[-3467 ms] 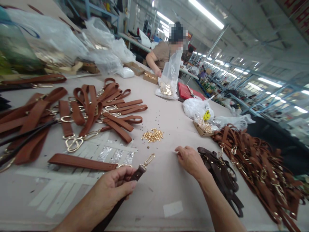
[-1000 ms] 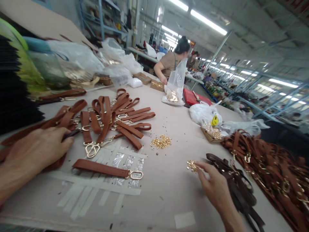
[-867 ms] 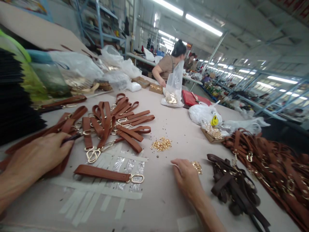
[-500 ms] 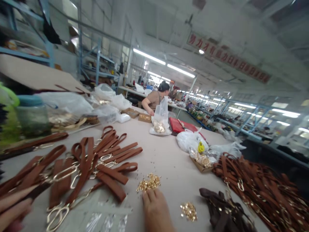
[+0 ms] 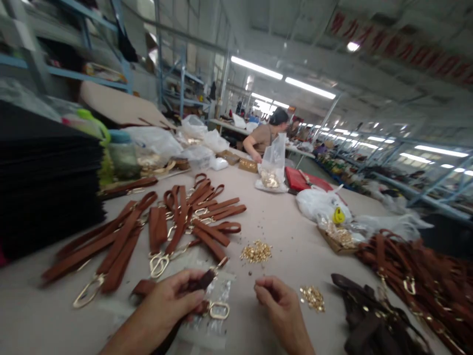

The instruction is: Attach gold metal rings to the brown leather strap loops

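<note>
My left hand [image 5: 175,298] is closed round a brown leather strap [image 5: 207,279] with gold-coloured metal ends, above the table. An oval gold ring [image 5: 219,310] hangs beside the fingers, and clear plastic [image 5: 207,335] lies beneath. Across a small gap, my right hand [image 5: 281,308] is closed, thumb against fingers. Whatever it pinches is too small or hidden to make out. Beyond it lies a pile of small gold metal pieces [image 5: 256,251]. Another gold pile [image 5: 313,298] is to its right. Brown straps with gold clasps [image 5: 181,217] spread out past my left hand.
Dark straps [image 5: 369,310] and a big heap of brown straps [image 5: 414,276] lie at the right. A black stack [image 5: 48,182] stands at the left. Farther back are a bag of metal parts [image 5: 271,175], a red folder [image 5: 303,180], and a person [image 5: 264,135] across the table.
My right hand has drawn back from the gold pile, fingers now pinched. My left hand has come in from the left edge with the strap. The view has turned left.
</note>
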{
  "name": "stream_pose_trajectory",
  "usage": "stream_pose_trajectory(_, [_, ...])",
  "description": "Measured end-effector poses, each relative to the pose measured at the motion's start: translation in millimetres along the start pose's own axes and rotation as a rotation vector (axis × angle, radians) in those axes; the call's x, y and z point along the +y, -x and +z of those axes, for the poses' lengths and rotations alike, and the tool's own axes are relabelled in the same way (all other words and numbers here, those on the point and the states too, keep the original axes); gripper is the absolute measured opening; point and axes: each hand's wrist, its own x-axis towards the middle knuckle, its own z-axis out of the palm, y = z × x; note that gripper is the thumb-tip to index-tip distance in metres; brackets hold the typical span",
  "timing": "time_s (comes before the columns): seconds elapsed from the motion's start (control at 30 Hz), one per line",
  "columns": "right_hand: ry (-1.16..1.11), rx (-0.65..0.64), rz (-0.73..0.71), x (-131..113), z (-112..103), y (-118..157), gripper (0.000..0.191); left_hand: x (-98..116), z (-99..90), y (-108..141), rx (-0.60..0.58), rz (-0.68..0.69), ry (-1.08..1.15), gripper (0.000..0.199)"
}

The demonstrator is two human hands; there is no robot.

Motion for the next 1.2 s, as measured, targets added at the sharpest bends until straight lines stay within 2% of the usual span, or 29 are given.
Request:
stream_pose_trajectory(0.1, [-0.243, -0.077, 0.146, -23.4, 4.8, 17.7, 0.025, -4.1, 22.9, 1.4, -0.047, -0.034, 0.104, 0.026])
stream_pose_trajectory(0.23, [-0.419, -0.155, 0.182, -36.5, 18.2, 31.5, 0.022, -3.0, 41.4, 4.4, -0.107, -0.02, 0.11, 0.027])
stream_pose_trajectory(0.4, [-0.419, -0.151, 0.179, -34.1, 26.3, 33.7, 0.019, -4.4, 51.2, 10.9, -0.178, 0.021, 0.104, 0.03])
stream_pose_trajectory(0.63, [-0.388, -0.161, 0.215, -32.0, 26.0, 32.8, 0.016, -6.3, 53.7, 13.6, -0.178, 0.064, -0.038, 0.033])
stream_pose_trajectory(0.97, [-0.367, -0.099, 0.186, -35.0, 30.3, 39.9, 0.011, -31.7, 51.5, 7.7, -0.053, 0.109, -0.235, 0.031])
stream_pose_trajectory(1.13, [-0.363, -0.058, 0.162, -31.7, 29.3, 42.2, 0.012, -34.4, 56.6, 13.1, 0.072, 0.186, -0.38, 0.034])
stream_pose_trajectory(1.2, [-0.415, -0.044, 0.157, -29.1, 30.3, 44.0, 0.014, -34.0, 58.5, 15.5, 0.084, 0.217, -0.418, 0.034])
